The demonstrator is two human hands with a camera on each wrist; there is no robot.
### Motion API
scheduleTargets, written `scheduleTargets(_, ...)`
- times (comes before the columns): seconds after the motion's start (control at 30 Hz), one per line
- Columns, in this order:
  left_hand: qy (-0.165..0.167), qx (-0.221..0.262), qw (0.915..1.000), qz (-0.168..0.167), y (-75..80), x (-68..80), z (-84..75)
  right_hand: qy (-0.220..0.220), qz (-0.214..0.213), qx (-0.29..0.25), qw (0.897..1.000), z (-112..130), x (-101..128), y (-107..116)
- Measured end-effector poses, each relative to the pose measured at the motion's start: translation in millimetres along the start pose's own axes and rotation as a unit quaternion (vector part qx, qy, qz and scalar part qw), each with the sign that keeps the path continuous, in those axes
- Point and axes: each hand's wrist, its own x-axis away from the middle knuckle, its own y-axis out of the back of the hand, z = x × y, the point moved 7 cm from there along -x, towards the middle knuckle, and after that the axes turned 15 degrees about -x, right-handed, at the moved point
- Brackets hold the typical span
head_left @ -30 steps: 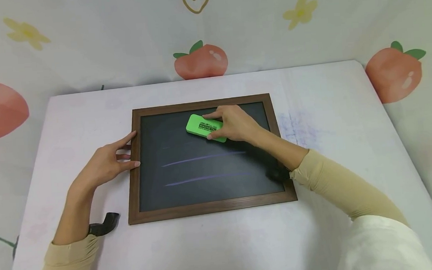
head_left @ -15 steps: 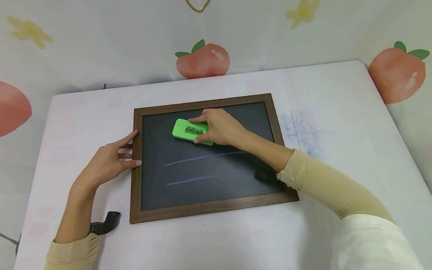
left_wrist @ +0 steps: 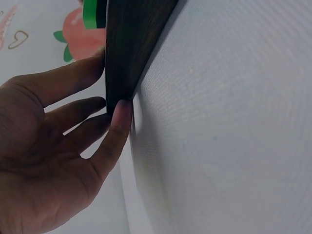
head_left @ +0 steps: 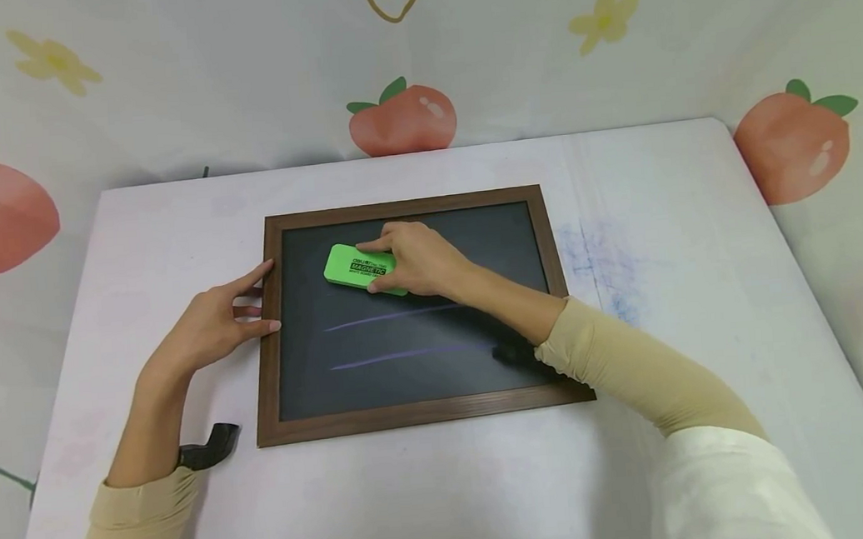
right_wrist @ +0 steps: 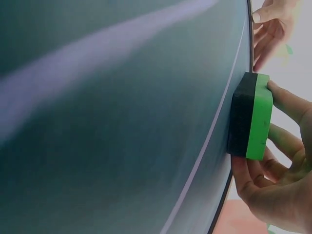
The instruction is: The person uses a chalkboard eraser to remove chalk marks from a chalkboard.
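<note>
A blackboard (head_left: 380, 390) in a brown wooden frame lies on the white table. Two purple lines (head_left: 385, 359) cross its lower half, and a faint short trace shows above them at the left. My right hand (head_left: 423, 257) grips a green board eraser (head_left: 349, 267) by its right end, thumb and fingers on opposite long sides. The eraser's black felt (right_wrist: 242, 114) faces the board in the right wrist view and seems to touch it. My left hand (head_left: 206, 327) rests its fairly straight, spread fingertips against the frame's left side; the left wrist view shows them touching that edge (left_wrist: 129, 48).
Blue and purple smudges (head_left: 600, 266) stain the table right of the board. A black curved piece (head_left: 211, 448) sticks out at my left wrist, seemingly part of the wrist gear. Behind the table hangs a light cloth (head_left: 237, 74) printed with peaches and flowers.
My right hand has slid the eraser leftward and slightly down across the upper part of the board. The left hand and the board stay where they were.
</note>
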Motion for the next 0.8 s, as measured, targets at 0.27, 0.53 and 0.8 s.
scheduleTargets(0.27, 0.000, 0.006, 1.0000, 0.004, -1.0, -0.2, -2.1, 0.025, 0.033, 0.003, 0.999, 12, -4, -10)
scheduleTargets(0.53, -0.002, -0.001, 1.0000, 0.004, -1.2, -1.7, -5.3, 0.040, 0.069, 0.005, 0.997, 17, -2, -15)
scheduleTargets(0.8, 0.000, 0.012, 0.9998, 0.016, -3.5, -0.3, -6.3, 0.051, 0.108, 0.024, 0.993, 20, 3, -21)
